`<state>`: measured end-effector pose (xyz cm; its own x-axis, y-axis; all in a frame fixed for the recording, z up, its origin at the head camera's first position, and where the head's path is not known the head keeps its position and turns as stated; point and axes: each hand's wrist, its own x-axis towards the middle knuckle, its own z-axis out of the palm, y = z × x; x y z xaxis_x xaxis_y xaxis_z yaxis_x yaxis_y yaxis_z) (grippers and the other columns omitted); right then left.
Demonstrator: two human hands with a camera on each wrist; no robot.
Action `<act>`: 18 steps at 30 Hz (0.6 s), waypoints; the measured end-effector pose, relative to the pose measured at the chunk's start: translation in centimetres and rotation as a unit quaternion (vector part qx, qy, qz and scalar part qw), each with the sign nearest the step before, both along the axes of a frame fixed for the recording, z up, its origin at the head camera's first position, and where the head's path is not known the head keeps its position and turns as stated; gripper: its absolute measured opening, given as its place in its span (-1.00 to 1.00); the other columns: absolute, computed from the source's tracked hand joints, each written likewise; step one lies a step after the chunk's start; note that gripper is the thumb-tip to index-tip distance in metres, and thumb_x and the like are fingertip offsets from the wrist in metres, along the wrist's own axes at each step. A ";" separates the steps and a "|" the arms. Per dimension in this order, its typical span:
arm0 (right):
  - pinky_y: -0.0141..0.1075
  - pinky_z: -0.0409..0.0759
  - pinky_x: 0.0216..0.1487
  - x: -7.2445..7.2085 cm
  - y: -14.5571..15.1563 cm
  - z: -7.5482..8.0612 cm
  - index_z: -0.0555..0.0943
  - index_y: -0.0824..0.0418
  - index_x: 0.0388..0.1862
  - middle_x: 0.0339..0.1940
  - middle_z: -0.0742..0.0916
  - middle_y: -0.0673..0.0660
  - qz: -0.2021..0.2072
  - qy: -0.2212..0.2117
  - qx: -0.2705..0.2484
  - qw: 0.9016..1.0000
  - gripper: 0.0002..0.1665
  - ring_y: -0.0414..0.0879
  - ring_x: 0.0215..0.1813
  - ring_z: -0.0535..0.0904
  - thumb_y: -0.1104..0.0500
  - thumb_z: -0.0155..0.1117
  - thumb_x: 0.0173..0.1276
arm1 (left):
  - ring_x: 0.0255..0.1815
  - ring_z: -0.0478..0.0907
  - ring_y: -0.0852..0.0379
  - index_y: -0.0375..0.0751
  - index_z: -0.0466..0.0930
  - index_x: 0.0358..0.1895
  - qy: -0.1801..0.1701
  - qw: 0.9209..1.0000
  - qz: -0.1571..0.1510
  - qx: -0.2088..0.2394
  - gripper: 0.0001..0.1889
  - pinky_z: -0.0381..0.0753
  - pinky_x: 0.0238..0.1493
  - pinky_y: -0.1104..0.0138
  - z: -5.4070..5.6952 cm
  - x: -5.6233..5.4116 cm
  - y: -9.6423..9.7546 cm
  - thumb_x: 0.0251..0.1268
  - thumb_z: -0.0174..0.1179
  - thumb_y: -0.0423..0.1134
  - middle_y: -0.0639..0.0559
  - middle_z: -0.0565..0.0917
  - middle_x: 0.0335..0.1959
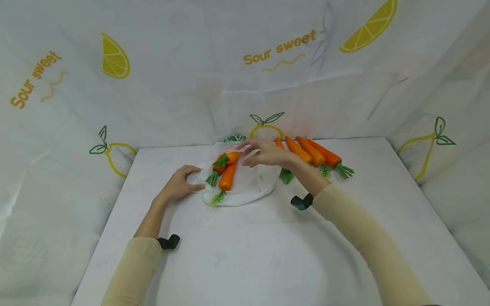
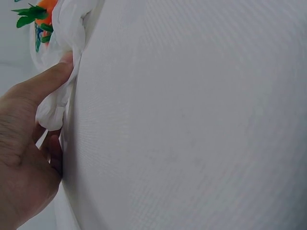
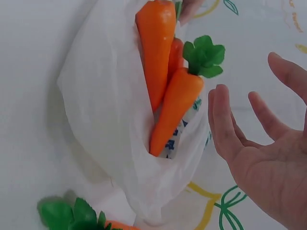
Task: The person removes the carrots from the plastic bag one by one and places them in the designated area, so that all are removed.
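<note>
A thin white plastic bag (image 1: 252,182) lies spread on the table, with a green leafy print at its far end. Three orange carrots with green tops rest in its opening: one (image 3: 178,108) with broad leaves, another (image 3: 157,45) beside it, and a redder one (image 3: 176,56) partly hidden between them. At the bag's left edge my left hand (image 1: 180,183) holds bunched plastic (image 2: 57,105) between thumb and fingers. My right hand (image 1: 264,153) hovers over the bag near the carrots' tips, fingers spread and holding nothing.
Several more carrots (image 1: 298,151) lie in a row at the table's back right, leafy tops toward me, the nearest beside the bag. White cloth (image 1: 183,97) printed with lemons hangs behind the white table (image 1: 245,255) and along both sides.
</note>
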<state>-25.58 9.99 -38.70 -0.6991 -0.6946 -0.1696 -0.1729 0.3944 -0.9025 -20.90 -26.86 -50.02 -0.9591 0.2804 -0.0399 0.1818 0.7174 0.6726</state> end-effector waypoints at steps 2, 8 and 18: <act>0.31 0.64 0.42 0.0 -0.8 -0.4 0.41 0.26 0.61 0.57 0.50 0.42 0.009 -0.004 0.006 1.000 -0.28 0.48 0.31 0.69 0.18 0.38 0.55 | 0.61 0.37 -0.39 -0.28 0.60 0.43 0.001 1.000 -0.001 -0.001 -0.32 0.27 0.70 -0.28 0.0 0.0 0.0 0.31 0.58 -0.10 -0.35 0.54 0.50; 0.15 0.74 0.36 0.1 -2.5 -2.0 0.45 0.20 0.58 0.50 0.55 0.36 0.024 -0.018 0.009 1.000 -0.29 0.40 0.24 0.71 0.14 0.41 0.52 | 0.61 0.38 -0.38 -0.28 0.60 0.42 0.003 1.000 -0.004 0.004 -0.33 0.28 0.70 -0.27 -0.1 0.0 0.1 0.31 0.58 -0.11 -0.34 0.55 0.49; -0.22 0.81 0.17 0.2 -4.3 -3.8 0.58 0.23 0.47 0.51 0.57 0.22 0.042 -0.011 0.048 0.998 -0.37 0.17 0.34 0.60 0.11 0.43 0.47 | 0.62 0.37 -0.38 -0.27 0.60 0.42 -0.003 1.000 -0.003 0.009 -0.32 0.26 0.70 -0.27 0.1 -0.1 0.1 0.30 0.58 -0.11 -0.33 0.54 0.50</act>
